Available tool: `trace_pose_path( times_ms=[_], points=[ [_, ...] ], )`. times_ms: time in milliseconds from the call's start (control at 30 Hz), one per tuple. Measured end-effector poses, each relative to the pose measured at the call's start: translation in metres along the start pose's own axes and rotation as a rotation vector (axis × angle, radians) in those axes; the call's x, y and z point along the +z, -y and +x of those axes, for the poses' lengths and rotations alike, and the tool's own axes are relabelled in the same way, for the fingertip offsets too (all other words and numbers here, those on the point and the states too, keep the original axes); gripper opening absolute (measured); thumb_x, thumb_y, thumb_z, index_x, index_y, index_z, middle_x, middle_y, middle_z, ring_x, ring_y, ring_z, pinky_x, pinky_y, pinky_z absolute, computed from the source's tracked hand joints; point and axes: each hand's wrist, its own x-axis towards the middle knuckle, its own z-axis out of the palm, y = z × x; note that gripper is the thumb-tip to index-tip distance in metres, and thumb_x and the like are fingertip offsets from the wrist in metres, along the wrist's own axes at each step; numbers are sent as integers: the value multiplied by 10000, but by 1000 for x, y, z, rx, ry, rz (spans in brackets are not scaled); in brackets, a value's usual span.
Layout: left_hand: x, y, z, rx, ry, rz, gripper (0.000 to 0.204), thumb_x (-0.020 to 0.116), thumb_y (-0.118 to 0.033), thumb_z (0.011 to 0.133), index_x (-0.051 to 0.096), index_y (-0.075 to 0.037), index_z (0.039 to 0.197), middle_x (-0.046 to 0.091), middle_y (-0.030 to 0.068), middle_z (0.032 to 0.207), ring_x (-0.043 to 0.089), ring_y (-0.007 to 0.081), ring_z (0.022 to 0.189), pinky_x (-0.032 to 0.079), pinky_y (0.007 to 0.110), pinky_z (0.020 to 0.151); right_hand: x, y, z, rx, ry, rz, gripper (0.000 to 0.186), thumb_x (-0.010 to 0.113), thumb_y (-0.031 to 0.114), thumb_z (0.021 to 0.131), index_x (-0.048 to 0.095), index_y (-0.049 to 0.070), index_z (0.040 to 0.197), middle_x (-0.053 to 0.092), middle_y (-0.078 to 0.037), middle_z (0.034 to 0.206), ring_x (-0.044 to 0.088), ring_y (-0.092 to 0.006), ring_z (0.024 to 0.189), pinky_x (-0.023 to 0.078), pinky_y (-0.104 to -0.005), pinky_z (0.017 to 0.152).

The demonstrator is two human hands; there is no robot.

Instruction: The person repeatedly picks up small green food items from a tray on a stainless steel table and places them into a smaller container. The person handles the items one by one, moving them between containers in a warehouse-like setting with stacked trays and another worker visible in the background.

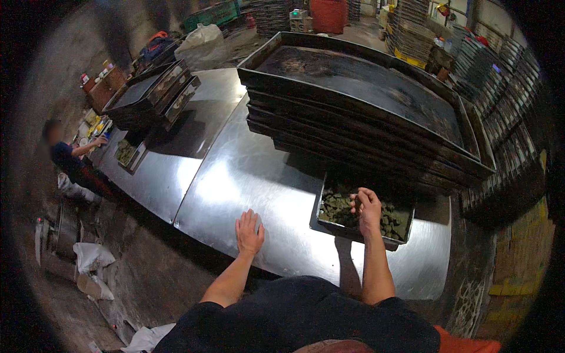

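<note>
In the head view, the left hand [249, 234] is open, palm down at the table's [276, 203] near edge, gripping nothing. The right hand [369, 210] is half curled over dark lumps [336, 207] in a tray [341, 226] near stacked pans [353, 126]; whether it pinches one cannot be told.

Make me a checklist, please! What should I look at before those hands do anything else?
1. Left hand free: ok, palm down at the metal table, with nothing seen in it.
2. Right hand at the small tray: ok, it is over it.
3. Right hand empty: cannot tell; its fingers are curled and might hide something.
4. Dark lumps in the small tray: ok, plenty show.
5. Plenty of room behind the small tray: not ok, the tall tray stack looms close.
6. Other worker clear of these hands: ok, far off to the left.
</note>
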Motion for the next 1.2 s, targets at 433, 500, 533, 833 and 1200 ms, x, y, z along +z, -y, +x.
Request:
trace_pose_path(
  times_ms=[433, 500, 533, 833, 1200],
  points=[
    [4, 11, -13, 78, -80, 19, 428, 576, -229, 951, 584, -53, 1341, 469, 149, 1498, 370, 351, 1422, 224, 542, 1178, -68, -6, -6, 71, -114, -322, 450, 557, 437, 988, 691, 42, 817, 505, -64, 559, 450, -161, 483, 355, -384, 487],
    [11, 4, -6, 38, -34, 19, 419, 568, -263, 955, 600, -60, 1321, 473, 144, 1496, 370, 353, 1422, 220, 546, 1176, -92, 9, -9, -28, -163, -637, 404, 578, 403, 969, 721, 33, 892, 599, -121, 670, 568, -234, 594, 449, -417, 585],
    [11, 2, -6, 52, -23, 12, 423, 566, -270, 955, 600, -59, 1321, 474, 143, 1495, 369, 352, 1422, 217, 546, 1176, -98, 22, -12, -197, -171, -891, 392, 590, 394, 955, 726, 28, 918, 640, -144, 748, 615, -265, 670, 482, -425, 641],
    [18, 10, 3, 81, -66, 21, 437, 584, -277, 934, 605, -50, 1308, 492, 143, 1479, 389, 350, 1410, 222, 548, 1174, 0, 0, -5, -560, 418, -1129, 415, 691, 262, 841, 666, 15, 1173, 655, -194, 1169, 625, -384, 1090, 510, -463, 954],
    [10, -1, 6, 38, 38, -39, 477, 627, -258, 890, 591, -61, 1324, 462, 137, 1503, 383, 330, 1421, 253, 536, 1167, 37, -48, 36, -427, 601, -1531, 263, 699, 176, 774, 686, 34, 995, 656, -195, 1036, 619, -398, 1024, 518, -502, 890]
  ],
)
